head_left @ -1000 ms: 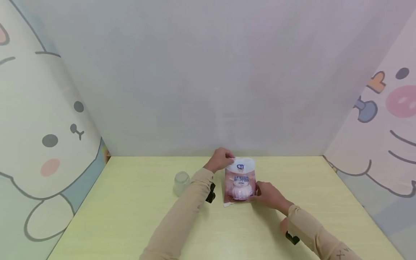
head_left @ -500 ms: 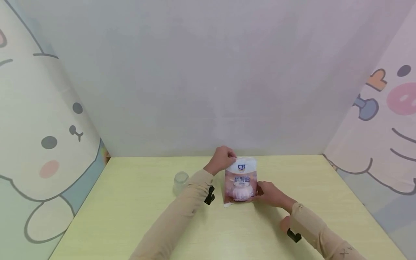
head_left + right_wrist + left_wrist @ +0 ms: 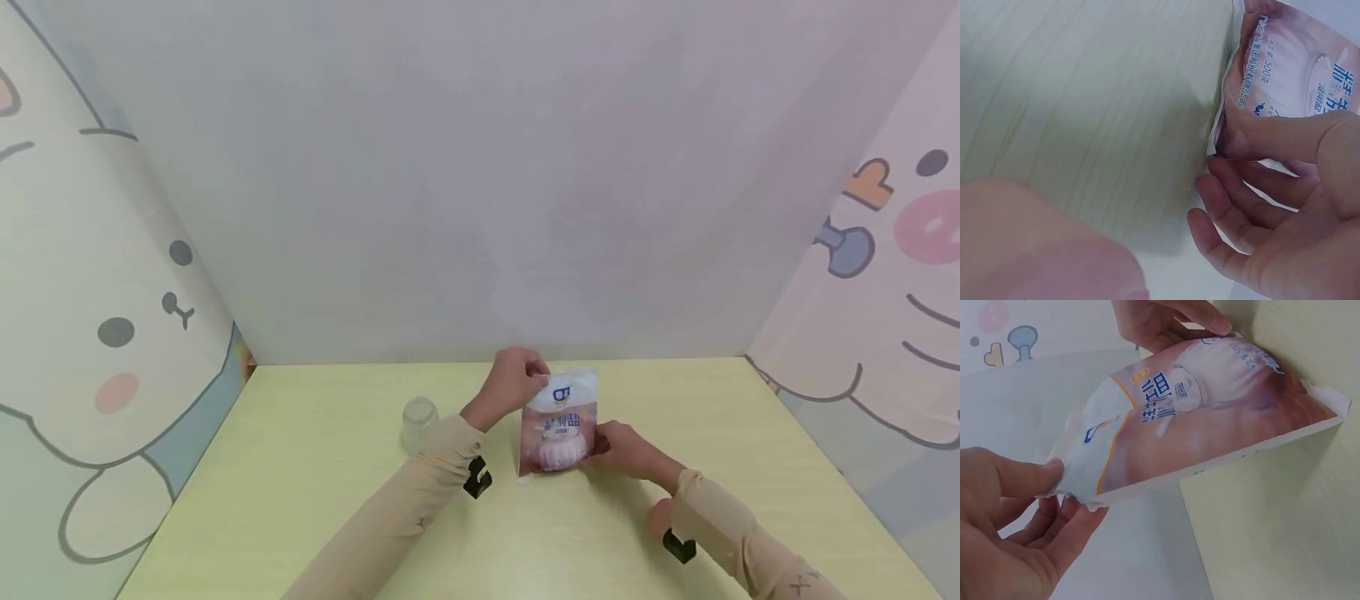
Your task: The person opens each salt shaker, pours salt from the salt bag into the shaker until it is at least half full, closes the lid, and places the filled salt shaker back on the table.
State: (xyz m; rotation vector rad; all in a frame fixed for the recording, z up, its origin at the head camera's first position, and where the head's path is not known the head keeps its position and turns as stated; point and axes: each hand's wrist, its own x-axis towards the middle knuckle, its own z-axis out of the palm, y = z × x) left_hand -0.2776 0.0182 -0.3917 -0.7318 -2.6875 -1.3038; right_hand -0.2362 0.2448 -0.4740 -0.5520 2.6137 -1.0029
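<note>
A salt bag [image 3: 558,425], pink-brown with a white top and blue lettering, stands nearly upright on the table, leaning slightly to the right. At its upper left corner my left hand [image 3: 512,383] pinches the white edge; the left wrist view shows the thumb on the printed face and fingers behind. My right hand [image 3: 628,451] pinches the lower right corner. In the right wrist view, the thumb of that hand [image 3: 1279,206] lies over the bag's corner [image 3: 1285,69], with other fingers loosely bent below. The back of the bag is hidden.
A clear glass jar [image 3: 418,419] stands left of the bag, close to my left sleeve [image 3: 405,500]. Behind the pale yellow table [image 3: 300,467] rises a plain grey wall [image 3: 480,183]; cartoon-printed walls flank both sides. A blurred pinkish rounded shape [image 3: 1047,244] fills the right wrist view's lower left.
The bag's top has shifted slightly right and the bag now tilts a little. My left hand has moved slightly right and down with it. The right hand keeps its place at the lower corner.
</note>
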